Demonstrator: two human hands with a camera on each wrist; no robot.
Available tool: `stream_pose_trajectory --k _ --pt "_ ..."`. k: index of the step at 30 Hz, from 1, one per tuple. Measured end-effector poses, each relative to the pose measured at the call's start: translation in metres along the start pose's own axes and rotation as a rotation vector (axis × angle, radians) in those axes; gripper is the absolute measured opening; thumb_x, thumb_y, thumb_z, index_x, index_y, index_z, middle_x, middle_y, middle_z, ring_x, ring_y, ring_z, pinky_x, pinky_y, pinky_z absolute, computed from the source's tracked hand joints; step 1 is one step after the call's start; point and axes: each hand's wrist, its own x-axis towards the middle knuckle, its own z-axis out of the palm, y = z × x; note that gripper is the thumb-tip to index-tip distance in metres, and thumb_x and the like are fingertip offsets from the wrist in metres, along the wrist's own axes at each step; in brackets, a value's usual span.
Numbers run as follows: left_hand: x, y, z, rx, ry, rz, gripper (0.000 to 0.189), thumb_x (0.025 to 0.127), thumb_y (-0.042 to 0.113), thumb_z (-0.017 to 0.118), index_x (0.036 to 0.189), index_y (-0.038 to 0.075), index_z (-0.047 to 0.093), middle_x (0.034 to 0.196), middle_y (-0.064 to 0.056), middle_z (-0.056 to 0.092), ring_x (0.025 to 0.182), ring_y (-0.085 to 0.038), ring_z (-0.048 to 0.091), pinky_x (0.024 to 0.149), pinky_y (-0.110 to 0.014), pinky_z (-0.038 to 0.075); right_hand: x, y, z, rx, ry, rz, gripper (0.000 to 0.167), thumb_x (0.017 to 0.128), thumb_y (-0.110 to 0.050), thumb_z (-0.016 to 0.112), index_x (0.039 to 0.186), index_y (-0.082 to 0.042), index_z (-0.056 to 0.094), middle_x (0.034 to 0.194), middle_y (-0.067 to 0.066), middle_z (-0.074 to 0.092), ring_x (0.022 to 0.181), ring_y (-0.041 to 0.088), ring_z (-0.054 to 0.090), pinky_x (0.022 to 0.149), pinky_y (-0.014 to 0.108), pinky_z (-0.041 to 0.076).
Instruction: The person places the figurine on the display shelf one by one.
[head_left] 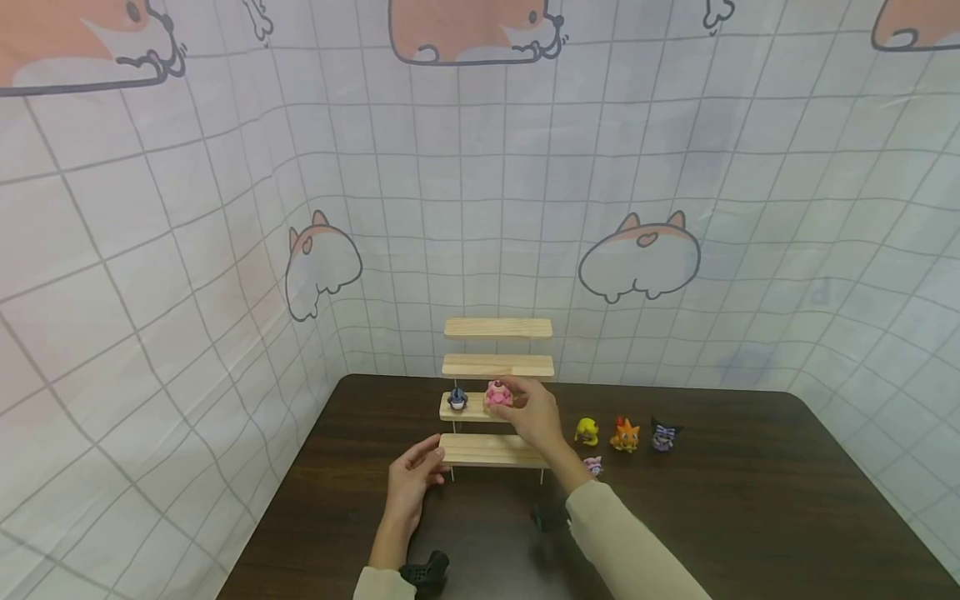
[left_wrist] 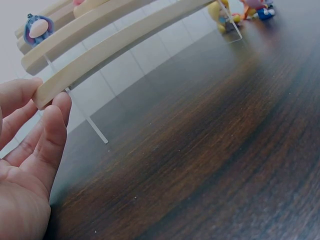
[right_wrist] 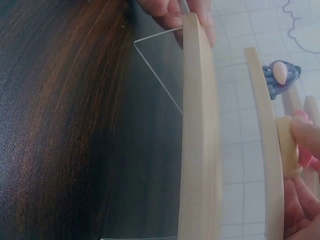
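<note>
Four planks (head_left: pixel 498 327) form the stand (head_left: pixel 498 367) you are working at, in the lower middle of the head view. Your right grip (head_left: pixel 534 414) pinches the pink figure (head_left: pixel 498 393) between thumb and fingers, at the second plank (head_left: pixel 475 409) from the bottom. At the right edge of the right wrist view, you can see its pale yellow base (right_wrist: pixel 287 147) up against that plank. Your left grip (head_left: pixel 411 475) pinches the left end of the lowest plank (head_left: pixel 491 450), fingers above and below the wood at the left of the left wrist view.

Just left of the pink figure, on the same plank, you have the blue figure (head_left: pixel 457 399) upright. To the right of the stand in the head view, a yellow figure (head_left: pixel 587 432), an orange figure (head_left: pixel 625 436) and a purple figure (head_left: pixel 663 437) stand in a row on the dark surface (head_left: pixel 735 517). A small pink-and-white toy (head_left: pixel 593 465) sits nearer you, just beside your right forearm. Behind everything, a gridded cloth (head_left: pixel 487 208) with dog drawings fills the upper frame.
</note>
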Motion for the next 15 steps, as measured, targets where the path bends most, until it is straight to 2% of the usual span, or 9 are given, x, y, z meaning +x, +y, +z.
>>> stream_pose_trajectory --k 9,12,15 --pt "0.0 0.002 0.0 0.011 0.001 -0.007 0.043 0.096 0.017 0.073 0.135 0.001 0.064 0.093 0.002 0.074 0.078 -0.011 0.071 0.063 -0.023 0.057 -0.003 0.004 -0.002 0.065 0.003 -0.018 0.05 0.083 -0.022 0.087 0.13 -0.021 0.071 0.12 0.007 0.07 0.101 0.026 0.071 0.087 0.042 0.06" --pt "0.0 0.002 0.0 0.01 0.002 -0.011 0.042 0.097 0.017 0.072 0.135 0.001 0.064 0.092 0.002 0.074 0.078 -0.011 0.071 0.063 -0.022 0.057 -0.008 0.006 -0.008 0.097 -0.002 -0.003 0.049 0.084 -0.024 0.086 0.13 -0.024 0.07 0.121 0.008 0.068 0.102 0.026 0.071 0.085 0.042 0.06" --pt "0.0 0.001 0.0 0.008 0.003 -0.011 0.042 0.097 0.016 0.072 0.135 0.001 0.064 0.092 0.002 0.074 0.078 -0.011 0.071 0.063 -0.022 0.057 -0.015 0.009 -0.017 0.135 -0.01 0.007 0.045 0.086 -0.024 0.084 0.129 -0.021 0.07 0.12 0.009 0.069 0.1 0.025 0.069 0.081 0.04 0.06"
